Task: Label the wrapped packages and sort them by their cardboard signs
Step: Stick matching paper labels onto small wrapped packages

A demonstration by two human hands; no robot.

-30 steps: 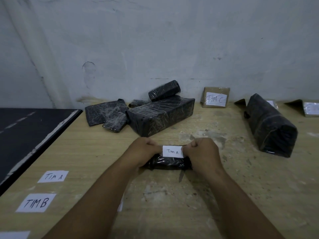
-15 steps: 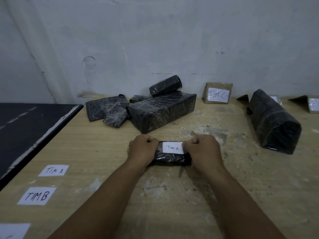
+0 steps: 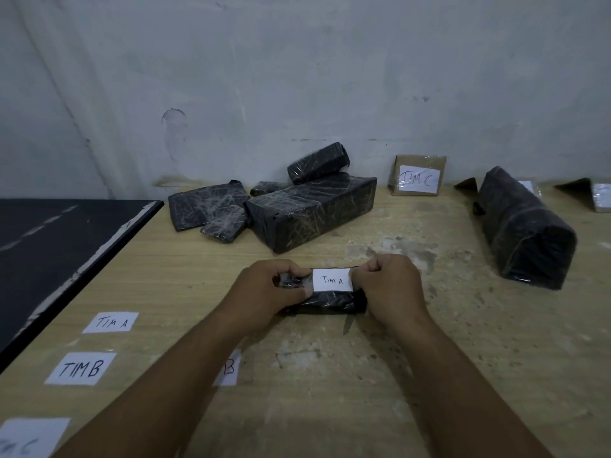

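Head view: a small black pkg (image 3: 330, 303) is held on the table (image 3: 330, 411), centre, just in front of a pile of other wrapped pkgs. The left hand (image 3: 274, 292) is curled round its left end, thumb laid by the left edge of a white label (image 3: 332, 280) marked "TIM A". The right hand (image 3: 390, 285) is curled at the right end, fingers pinching by the label's right edge. The label lies on the pkg's top face; whether it's fully stuck down can't be told. Step judged: label being pressed on, sorting not yet done.

Handling, as judged: the pkg looks light and one-hand sized. The film wrap is glossy, so prob. slippery, and the shape seems stiff under it. It's best taken across the short ends, off the label, so the paper isn't creased or peeled.

Behind, no labels are seen on the pile: a big box (image 3: 314, 213) w/ a pkg atop it, and a flat pkg (image 3: 201, 206) to its left. A "TIM C" sign (image 3: 419, 176) is stood at the wall. Further right, a large pkg (image 3: 525, 229) lies in front of a 2nd sign, text hidden. A 3rd sign (image 3: 600, 197) is cut by the frame edge, unreadable, so the "A" spot can't be picked out. Loose labels are laid front left: "TIM A" (image 3: 110, 322) and "TIM B" (image 3: 81, 368).
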